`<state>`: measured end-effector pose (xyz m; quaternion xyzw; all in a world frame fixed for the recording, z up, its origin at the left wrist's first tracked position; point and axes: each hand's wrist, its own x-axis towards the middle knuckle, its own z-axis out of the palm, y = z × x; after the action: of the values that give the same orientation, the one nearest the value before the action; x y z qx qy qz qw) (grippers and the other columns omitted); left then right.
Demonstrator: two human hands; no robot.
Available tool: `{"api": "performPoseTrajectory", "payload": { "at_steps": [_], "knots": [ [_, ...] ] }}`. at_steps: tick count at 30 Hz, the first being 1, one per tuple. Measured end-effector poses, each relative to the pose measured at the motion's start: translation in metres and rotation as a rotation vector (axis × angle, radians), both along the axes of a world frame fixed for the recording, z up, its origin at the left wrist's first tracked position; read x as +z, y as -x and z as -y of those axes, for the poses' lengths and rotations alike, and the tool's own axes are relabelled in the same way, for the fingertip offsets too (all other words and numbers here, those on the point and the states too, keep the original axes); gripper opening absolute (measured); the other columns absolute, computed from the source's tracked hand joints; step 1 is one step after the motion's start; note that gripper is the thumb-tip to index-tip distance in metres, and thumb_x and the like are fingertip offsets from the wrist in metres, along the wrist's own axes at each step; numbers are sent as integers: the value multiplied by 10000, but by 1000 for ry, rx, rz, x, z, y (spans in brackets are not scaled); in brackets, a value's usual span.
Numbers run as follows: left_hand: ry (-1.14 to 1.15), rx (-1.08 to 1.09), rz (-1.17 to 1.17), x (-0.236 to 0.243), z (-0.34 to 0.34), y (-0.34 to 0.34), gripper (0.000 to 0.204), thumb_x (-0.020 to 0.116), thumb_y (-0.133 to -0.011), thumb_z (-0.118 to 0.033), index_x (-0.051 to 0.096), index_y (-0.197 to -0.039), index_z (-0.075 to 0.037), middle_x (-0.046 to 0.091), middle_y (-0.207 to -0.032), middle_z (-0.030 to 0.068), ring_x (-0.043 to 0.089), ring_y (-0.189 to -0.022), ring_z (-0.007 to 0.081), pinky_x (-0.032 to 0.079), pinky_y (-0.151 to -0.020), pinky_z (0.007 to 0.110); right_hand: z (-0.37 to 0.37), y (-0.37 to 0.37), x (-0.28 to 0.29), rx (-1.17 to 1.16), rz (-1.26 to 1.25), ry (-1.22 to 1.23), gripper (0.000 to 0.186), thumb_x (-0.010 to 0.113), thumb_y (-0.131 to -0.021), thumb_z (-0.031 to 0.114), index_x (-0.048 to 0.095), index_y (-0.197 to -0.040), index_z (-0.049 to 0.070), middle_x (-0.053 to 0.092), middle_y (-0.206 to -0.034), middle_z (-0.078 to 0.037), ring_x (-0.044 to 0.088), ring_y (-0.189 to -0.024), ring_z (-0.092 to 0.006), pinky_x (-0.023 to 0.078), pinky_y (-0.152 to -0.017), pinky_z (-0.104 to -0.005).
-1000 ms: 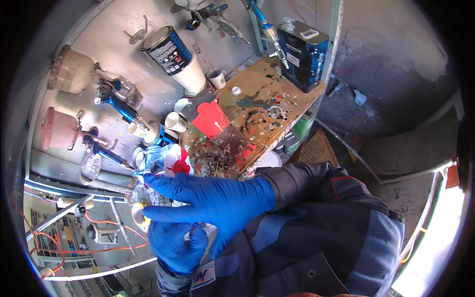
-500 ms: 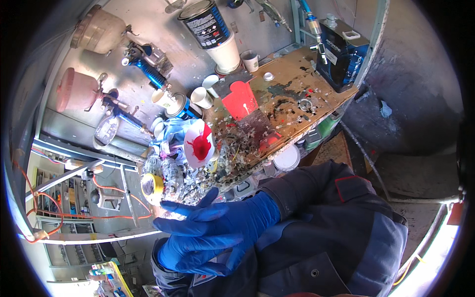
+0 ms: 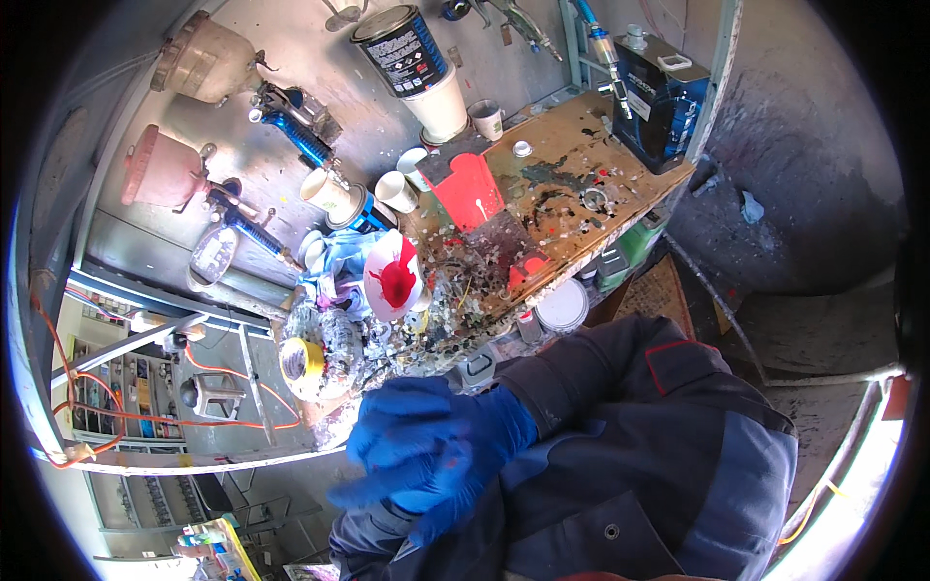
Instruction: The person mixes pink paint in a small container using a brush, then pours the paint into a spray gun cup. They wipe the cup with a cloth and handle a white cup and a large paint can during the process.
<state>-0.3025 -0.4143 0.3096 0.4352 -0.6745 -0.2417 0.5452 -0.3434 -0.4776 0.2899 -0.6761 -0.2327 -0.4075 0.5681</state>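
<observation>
Both my hands wear blue gloves and are pressed together in front of my chest, below the bench's near edge. My right hand (image 3: 475,441) reaches in from the right and lies across the left hand and wrist, its fingers wrapped over the blue glove there. Some of these fingers are smeared by motion. My left hand (image 3: 392,407) is bent upward from its grey sleeve, with its fingers largely overlapped or blurred. Nearest to the hands are a roll of yellow tape (image 3: 302,361) and a white paper cone (image 3: 393,275) stained with red paint.
A paint-spattered bench (image 3: 572,232) holds paper cups (image 3: 395,191), a red piece (image 3: 468,192) and crumpled blue cloth (image 3: 341,266). Spray guns (image 3: 257,232) hang on the left wall. A dark canister (image 3: 659,102) stands at the far right, and a white lid (image 3: 562,306) lies below the bench edge.
My left hand has moved up and right, and its spread fingers have drawn in against the right hand. My right hand stays about where it was, across the left wrist.
</observation>
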Motion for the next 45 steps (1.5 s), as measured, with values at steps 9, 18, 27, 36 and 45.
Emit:
{"api": "performPoseTrajectory", "payload": {
  "at_steps": [9,18,27,36,45],
  "knots": [
    [131,358,-7,2,21,-1,1063,659,-828,-597,87,-1545,-61,242,-1553,214,474,-1268,384,524,-876,411,116,139,10,-867,-214,295,1023,801,-751,479,266,-1502,37,226,-1558,-231,268,-1437,-330,301,-1117,-433],
    [-85,550,30,-21,-29,-38,481,532,-947,-196,470,-1382,0,378,-1473,199,617,-1075,279,542,-767,323,487,280,54,-1790,-551,-208,580,758,-803,305,543,-1246,-2,653,-1011,-159,672,-876,-231,546,-685,-349],
    [-71,663,28,-32,-27,-36,423,493,-955,-107,480,-1363,4,425,-1461,184,629,-1048,258,542,-763,319,509,289,84,-1427,-641,-510,147,597,-876,156,625,-949,31,663,-758,-109,693,-657,-195,485,-475,-301],
    [-115,480,-4,-34,-21,-60,484,503,-879,-36,481,-1355,47,477,-1379,224,606,-1117,311,500,-897,375,359,333,68,-1403,-674,-86,293,596,-923,115,624,-1205,41,619,-1144,-95,599,-1066,-217,490,-878,-327],
    [222,75,275,-10,16,-82,791,802,-759,-243,434,-1403,33,491,-1400,232,580,-1172,399,497,-938,434,103,289,-58,-1111,-1098,-753,329,577,-876,128,571,-1200,74,568,-813,-8,539,-658,-109,455,-598,-265]
  ]
}}
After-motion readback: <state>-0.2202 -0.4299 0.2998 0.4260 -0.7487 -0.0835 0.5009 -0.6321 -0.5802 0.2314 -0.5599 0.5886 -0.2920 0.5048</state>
